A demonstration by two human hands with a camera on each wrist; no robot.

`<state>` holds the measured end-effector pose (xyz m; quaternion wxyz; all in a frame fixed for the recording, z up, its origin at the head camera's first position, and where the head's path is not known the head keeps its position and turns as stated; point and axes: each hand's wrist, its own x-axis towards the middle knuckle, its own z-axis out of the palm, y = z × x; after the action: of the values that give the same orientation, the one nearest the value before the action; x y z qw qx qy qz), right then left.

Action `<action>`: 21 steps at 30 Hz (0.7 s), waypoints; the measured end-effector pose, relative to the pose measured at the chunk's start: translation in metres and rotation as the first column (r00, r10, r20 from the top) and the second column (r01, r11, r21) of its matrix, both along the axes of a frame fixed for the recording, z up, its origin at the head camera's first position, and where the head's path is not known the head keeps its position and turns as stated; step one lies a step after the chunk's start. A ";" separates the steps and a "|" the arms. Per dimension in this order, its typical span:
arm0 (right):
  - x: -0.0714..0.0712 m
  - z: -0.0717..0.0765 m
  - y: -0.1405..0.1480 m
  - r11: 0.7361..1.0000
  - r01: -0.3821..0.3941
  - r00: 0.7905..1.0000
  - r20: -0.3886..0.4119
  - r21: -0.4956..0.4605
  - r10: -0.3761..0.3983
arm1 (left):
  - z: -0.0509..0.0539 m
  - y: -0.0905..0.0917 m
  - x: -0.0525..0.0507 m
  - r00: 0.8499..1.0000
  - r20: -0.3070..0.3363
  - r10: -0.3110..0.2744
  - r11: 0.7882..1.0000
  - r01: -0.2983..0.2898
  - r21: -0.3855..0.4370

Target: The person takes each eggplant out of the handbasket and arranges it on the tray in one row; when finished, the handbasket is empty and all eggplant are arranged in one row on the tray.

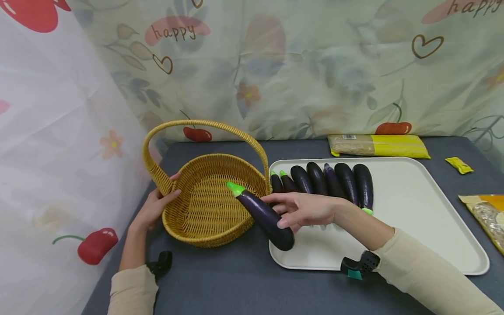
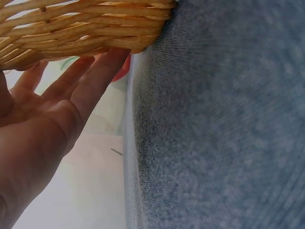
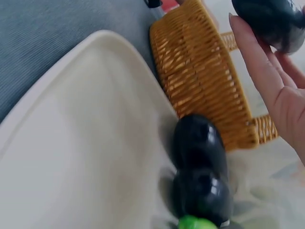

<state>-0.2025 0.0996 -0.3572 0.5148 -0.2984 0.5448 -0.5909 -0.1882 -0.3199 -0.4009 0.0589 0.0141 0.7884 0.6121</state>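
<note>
My right hand (image 1: 301, 209) pinches a dark purple eggplant (image 1: 264, 215) between thumb and fingers. The eggplant is tilted, its bright green stem end over the right part of the wicker basket (image 1: 212, 239) and its thick end toward the tray's near left corner. At the basket's left side, my left hand (image 1: 155, 208) holds the rim beside the handle base, thumb over the rim. In the left wrist view, the fingers of the left hand (image 2: 52, 109) reach the outside of the basket wall (image 2: 95, 31). No eggplant shows inside the basket.
Several eggplants (image 1: 316, 179) lie in a row at the left of the white tray (image 1: 413, 218). Behind it is a yellow-and-clear packet (image 1: 378, 145). A small yellow packet (image 1: 459, 165) and another bag (image 1: 486, 218) lie to the right. The basket's tall handle (image 1: 204, 124) arches overhead.
</note>
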 end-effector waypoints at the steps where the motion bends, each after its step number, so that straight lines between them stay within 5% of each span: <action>1: 0.000 -0.001 0.004 1.000 -0.002 1.000 0.000 0.000 0.002 | 0.000 0.000 0.000 1.000 0.001 0.001 1.000 -0.001 0.000; 16: 0.006 -0.015 0.076 0.990 0.116 0.992 -0.050 0.080 -0.113 | 0.001 0.001 0.001 1.000 0.000 0.008 1.000 -0.008 -0.009; 21: 0.006 -0.021 0.103 0.992 0.128 0.991 -0.030 0.013 -0.128 | 0.001 0.001 0.001 1.000 -0.009 0.005 1.000 -0.006 -0.017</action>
<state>-0.1965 0.2025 -0.3782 0.4702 -0.2674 0.5746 -0.6142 -0.1872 -0.3189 -0.4001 0.0540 0.0140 0.7938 0.6057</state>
